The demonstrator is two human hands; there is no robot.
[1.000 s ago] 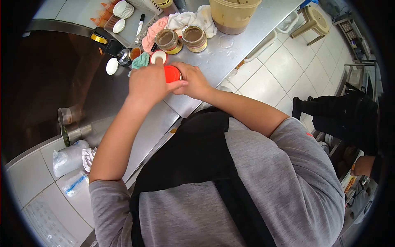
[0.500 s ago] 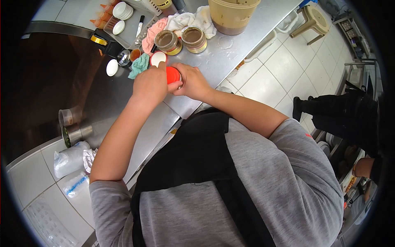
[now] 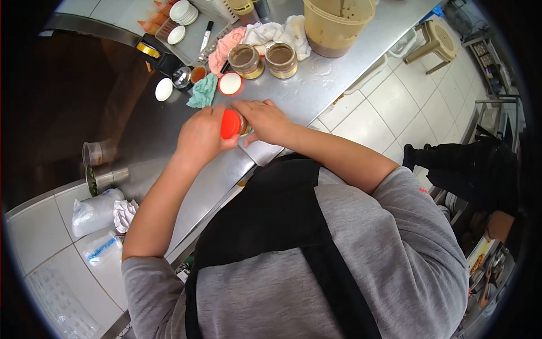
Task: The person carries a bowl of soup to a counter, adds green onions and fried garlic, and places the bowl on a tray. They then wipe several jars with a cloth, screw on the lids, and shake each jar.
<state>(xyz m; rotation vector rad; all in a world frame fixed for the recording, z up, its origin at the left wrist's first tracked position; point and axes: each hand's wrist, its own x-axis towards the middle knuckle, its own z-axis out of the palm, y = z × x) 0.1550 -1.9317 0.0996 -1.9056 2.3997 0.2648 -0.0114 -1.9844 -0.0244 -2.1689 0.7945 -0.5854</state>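
- Looking down from the head view: both hands meet on a small jar (image 3: pixel 243 122) with an orange lid (image 3: pixel 230 123), held just above the steel counter (image 3: pixel 305 90) near its front edge.
- The left hand (image 3: pixel 200 135) is clamped on the orange lid, fingers curled round its rim; the right hand (image 3: pixel 265 120) is wrapped round the jar body, which it mostly hides.
- The jar looks small, rigid and probably light. If it's glass it could break when dropped, and the body looks smooth, so I'd hold the body firmly and take the lid by its rim.
- At 12 o'clock from the hands lies a loose white lid (image 3: pixel 230 83), with a teal cloth (image 3: pixel 203 91) beside it at 11 and two open jars (image 3: pixel 264 59) of brown stuff further up.
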